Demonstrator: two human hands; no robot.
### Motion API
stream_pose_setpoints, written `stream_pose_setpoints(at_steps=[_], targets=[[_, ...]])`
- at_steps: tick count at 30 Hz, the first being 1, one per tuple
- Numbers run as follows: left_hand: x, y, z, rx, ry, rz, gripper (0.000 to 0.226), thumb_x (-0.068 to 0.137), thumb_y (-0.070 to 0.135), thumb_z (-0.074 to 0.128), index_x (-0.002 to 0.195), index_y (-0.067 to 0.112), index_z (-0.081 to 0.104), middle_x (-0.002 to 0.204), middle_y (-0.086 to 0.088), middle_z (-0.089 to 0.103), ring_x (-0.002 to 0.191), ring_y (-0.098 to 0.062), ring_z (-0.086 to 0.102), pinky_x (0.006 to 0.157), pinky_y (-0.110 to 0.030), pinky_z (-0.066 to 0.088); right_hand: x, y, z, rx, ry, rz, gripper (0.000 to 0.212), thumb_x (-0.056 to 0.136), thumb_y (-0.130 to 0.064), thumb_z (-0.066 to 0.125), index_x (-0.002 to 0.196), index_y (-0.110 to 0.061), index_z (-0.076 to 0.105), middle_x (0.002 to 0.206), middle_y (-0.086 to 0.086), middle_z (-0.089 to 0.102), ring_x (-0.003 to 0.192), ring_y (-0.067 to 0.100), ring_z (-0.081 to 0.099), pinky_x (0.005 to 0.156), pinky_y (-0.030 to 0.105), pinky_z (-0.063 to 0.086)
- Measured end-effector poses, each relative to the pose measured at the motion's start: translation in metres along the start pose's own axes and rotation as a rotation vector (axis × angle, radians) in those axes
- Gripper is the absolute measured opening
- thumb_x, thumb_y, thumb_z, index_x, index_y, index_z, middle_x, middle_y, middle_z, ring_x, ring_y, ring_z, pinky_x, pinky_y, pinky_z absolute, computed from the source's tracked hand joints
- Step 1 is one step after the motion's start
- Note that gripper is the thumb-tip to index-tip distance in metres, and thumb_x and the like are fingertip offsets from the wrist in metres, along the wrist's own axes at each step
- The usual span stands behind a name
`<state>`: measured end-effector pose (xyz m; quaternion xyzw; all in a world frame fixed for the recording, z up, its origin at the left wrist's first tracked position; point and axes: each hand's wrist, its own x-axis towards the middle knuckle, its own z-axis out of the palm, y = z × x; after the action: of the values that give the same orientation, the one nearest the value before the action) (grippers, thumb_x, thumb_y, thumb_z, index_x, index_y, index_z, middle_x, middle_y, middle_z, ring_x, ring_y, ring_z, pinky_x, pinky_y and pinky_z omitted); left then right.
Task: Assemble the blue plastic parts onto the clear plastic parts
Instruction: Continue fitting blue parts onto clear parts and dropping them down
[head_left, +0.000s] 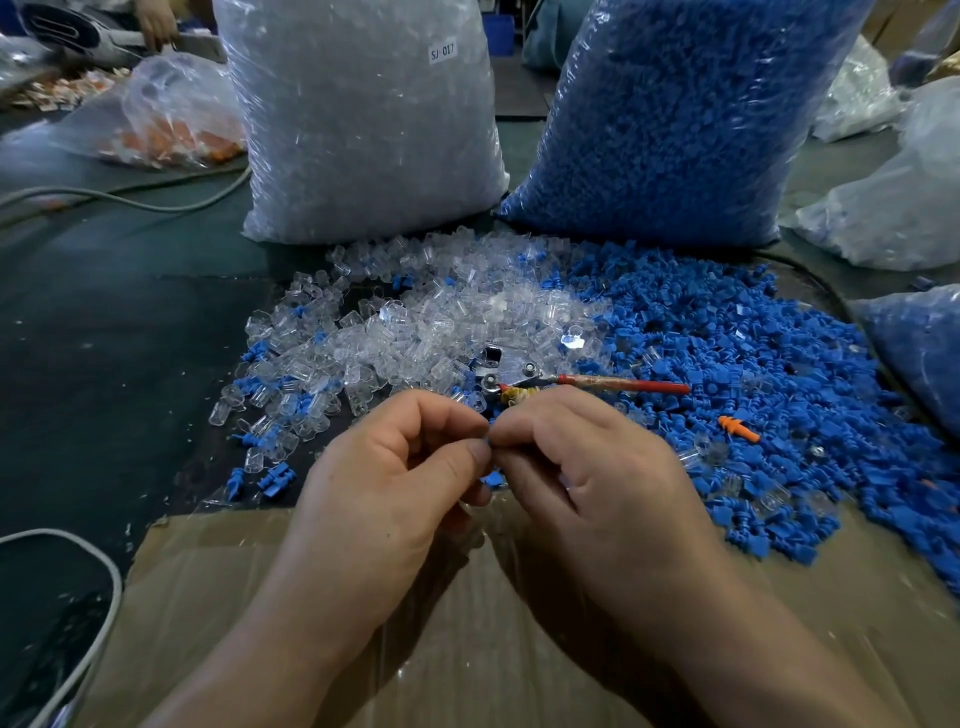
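My left hand and my right hand meet fingertip to fingertip above the cardboard's far edge. Between the pinched tips a small blue part just shows; my fingers hide most of it, and I cannot tell which hand holds what. A heap of clear plastic parts lies beyond my left hand. To the right spreads a heap of blue plastic parts. A few blue parts lie loose left of my left hand.
A tall bag of clear parts and a bag of blue parts stand behind the heaps. Pliers with a red handle lie just past my fingers. An orange earplug sits on the blue heap. A cardboard sheet lies under my wrists.
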<state>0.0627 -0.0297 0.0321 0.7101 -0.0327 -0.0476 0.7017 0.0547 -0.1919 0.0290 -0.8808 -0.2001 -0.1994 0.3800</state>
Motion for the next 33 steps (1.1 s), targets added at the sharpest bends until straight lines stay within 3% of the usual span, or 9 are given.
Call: stream_pose_setpoints(at_steps=[4, 8, 10, 12, 16, 19, 24, 28, 33], targets=[[-0.001, 0.0, -0.003, -0.135, -0.066, -0.12, 0.021, 0.086, -0.002, 0.066, 0.081, 0.017, 0.074, 0.068, -0.015, 0.066, 0.055, -0.022, 0.06, 0.049, -0.033, 0.052, -0.001, -0.001, 0.0, -0.014, -0.04, -0.037, 0.012, 0.092, -0.017, 0.061, 0.101, -0.016, 0.07, 0.099, -0.003, 0.062, 0.089, 0.018, 0.062, 0.072, 0.041, 0.052], [0.002, -0.003, -0.006, -0.044, -0.042, -0.058, 0.024, 0.082, -0.005, 0.069, 0.082, 0.019, 0.074, 0.07, -0.012, 0.067, 0.058, -0.02, 0.058, 0.049, -0.025, 0.05, 0.0, -0.003, -0.004, -0.056, -0.137, -0.069, 0.021, 0.091, -0.016, 0.057, 0.109, -0.017, 0.067, 0.106, -0.002, 0.059, 0.098, 0.02, 0.057, 0.076, 0.042, 0.051], [0.004, -0.003, -0.007, -0.037, 0.0, -0.04, 0.026, 0.081, -0.004, 0.07, 0.08, 0.021, 0.074, 0.066, -0.007, 0.066, 0.054, -0.015, 0.058, 0.047, -0.022, 0.05, 0.002, 0.001, -0.009, -0.217, -0.124, -0.03, 0.033, 0.089, -0.023, 0.057, 0.122, -0.023, 0.06, 0.117, -0.003, 0.058, 0.11, 0.02, 0.053, 0.088, 0.043, 0.051], [0.005, -0.004, -0.01, -0.043, 0.039, -0.035, 0.028, 0.08, -0.005, 0.069, 0.078, 0.022, 0.074, 0.063, -0.004, 0.064, 0.052, -0.013, 0.058, 0.047, -0.021, 0.051, 0.003, 0.01, -0.016, -0.445, -0.113, 0.129, 0.056, 0.087, -0.033, 0.06, 0.139, -0.03, 0.04, 0.137, -0.003, 0.05, 0.126, 0.02, 0.043, 0.107, 0.043, 0.039], [0.006, -0.006, -0.013, -0.03, 0.034, -0.03, 0.032, 0.082, -0.007, 0.067, 0.077, 0.024, 0.074, 0.061, -0.003, 0.062, 0.054, -0.014, 0.058, 0.049, -0.021, 0.051, 0.004, 0.029, -0.021, -0.716, -0.34, 0.412, 0.072, 0.092, -0.056, 0.047, 0.149, -0.033, 0.01, 0.159, 0.002, 0.018, 0.147, 0.026, 0.014, 0.12, 0.046, 0.011], [0.007, -0.008, -0.011, 0.003, 0.028, -0.039, 0.033, 0.084, -0.005, 0.068, 0.078, 0.027, 0.074, 0.061, -0.001, 0.064, 0.054, -0.013, 0.06, 0.049, -0.021, 0.052, 0.007, 0.035, -0.021, -0.75, -0.369, 0.417, 0.07, 0.091, -0.061, 0.044, 0.148, -0.031, 0.018, 0.154, 0.0, 0.029, 0.142, 0.026, 0.024, 0.118, 0.046, 0.015], [0.007, -0.011, -0.014, 0.019, 0.041, -0.032, 0.032, 0.084, -0.003, 0.069, 0.079, 0.028, 0.074, 0.062, -0.004, 0.064, 0.053, -0.014, 0.06, 0.05, -0.02, 0.051, 0.013, 0.03, -0.019, -0.759, -0.345, 0.382, 0.057, 0.084, -0.056, 0.051, 0.134, -0.032, 0.039, 0.124, -0.004, 0.053, 0.116, 0.024, 0.043, 0.106, 0.044, 0.03], [0.009, -0.011, -0.015, 0.004, 0.042, -0.052, 0.029, 0.085, -0.001, 0.07, 0.079, 0.027, 0.074, 0.065, -0.005, 0.066, 0.055, -0.014, 0.061, 0.05, -0.02, 0.052, 0.019, 0.027, -0.023, -0.649, -0.252, 0.41, 0.048, 0.078, -0.05, 0.054, 0.122, -0.033, 0.046, 0.109, -0.006, 0.048, 0.099, 0.018, 0.038, 0.092, 0.039, 0.033], [0.01, -0.012, -0.017, -0.059, 0.073, -0.063, 0.024, 0.084, 0.003, 0.071, 0.084, 0.027, 0.074, 0.067, -0.003, 0.068, 0.055, -0.014, 0.063, 0.051, -0.023, 0.054, 0.014, 0.014, -0.032, -0.392, -0.009, 0.359, 0.054, 0.076, -0.044, 0.046, 0.129, -0.032, 0.042, 0.103, -0.016, 0.044, 0.094, 0.008, 0.038, 0.077, 0.029, 0.033]])
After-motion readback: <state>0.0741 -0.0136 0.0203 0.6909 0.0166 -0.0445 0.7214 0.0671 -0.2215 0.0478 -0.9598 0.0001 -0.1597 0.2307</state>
